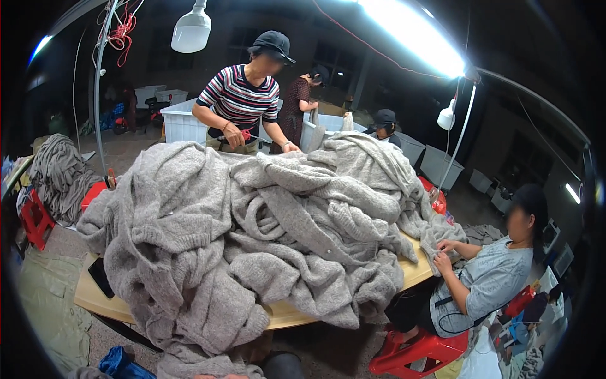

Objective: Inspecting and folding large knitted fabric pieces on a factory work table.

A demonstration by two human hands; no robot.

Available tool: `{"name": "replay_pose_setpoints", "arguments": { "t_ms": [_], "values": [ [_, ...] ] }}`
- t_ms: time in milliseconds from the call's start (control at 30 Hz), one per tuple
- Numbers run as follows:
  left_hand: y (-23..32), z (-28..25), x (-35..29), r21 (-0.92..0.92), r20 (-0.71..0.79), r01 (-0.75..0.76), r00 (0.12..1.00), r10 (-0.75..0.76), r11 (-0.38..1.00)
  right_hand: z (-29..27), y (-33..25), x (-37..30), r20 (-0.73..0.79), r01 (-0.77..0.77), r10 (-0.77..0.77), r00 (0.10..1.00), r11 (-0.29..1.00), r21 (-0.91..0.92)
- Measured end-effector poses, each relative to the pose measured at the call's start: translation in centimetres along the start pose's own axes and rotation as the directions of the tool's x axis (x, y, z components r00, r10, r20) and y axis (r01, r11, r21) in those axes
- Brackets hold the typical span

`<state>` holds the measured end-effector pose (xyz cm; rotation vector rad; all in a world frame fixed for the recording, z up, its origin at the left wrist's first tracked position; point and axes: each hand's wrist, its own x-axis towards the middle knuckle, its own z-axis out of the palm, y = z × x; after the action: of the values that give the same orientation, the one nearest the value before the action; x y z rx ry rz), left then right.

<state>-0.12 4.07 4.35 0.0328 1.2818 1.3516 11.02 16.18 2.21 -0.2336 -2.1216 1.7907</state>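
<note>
Only a thin sliver of skin (221, 377) shows at the lower edge, against a grey knit garment (205, 365) near my lap. Which of my hands it belongs to, and what its fingers do, is hidden. In front of me a big heap of grey knit sweaters (303, 221) covers most of a wooden table (293, 314). One sweater (183, 221) hangs over the near left edge with its ribbed hem showing. A dark phone (101, 278) lies on the table's left corner.
Across the table a person in a striped top (243, 95) holds a red-handled tool (247, 134). A seated person (483, 271) at right handles grey knit on a red stool (420, 354). Another sweater pile (60, 177) stands left. White bins (183, 123) and a hanging lamp (191, 30) are beyond.
</note>
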Motion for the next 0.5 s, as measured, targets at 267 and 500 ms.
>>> {"name": "replay_pose_setpoints", "arguments": {
  "t_ms": [267, 500],
  "values": [
    [6.1, 3.4, -2.4, -0.402, -0.301, -0.164, 0.953, 0.039, 0.901, -4.1, 0.1, -2.8, 0.015, -0.071, 0.079, 0.997, 0.954, -0.290],
    [8.0, 5.8, -5.9, 0.054, 0.050, -0.405, 0.914, 0.403, 0.913, -5.3, 1.1, -3.0, -0.138, -0.011, -0.015, 0.990, 0.982, -0.186]
  ]
}}
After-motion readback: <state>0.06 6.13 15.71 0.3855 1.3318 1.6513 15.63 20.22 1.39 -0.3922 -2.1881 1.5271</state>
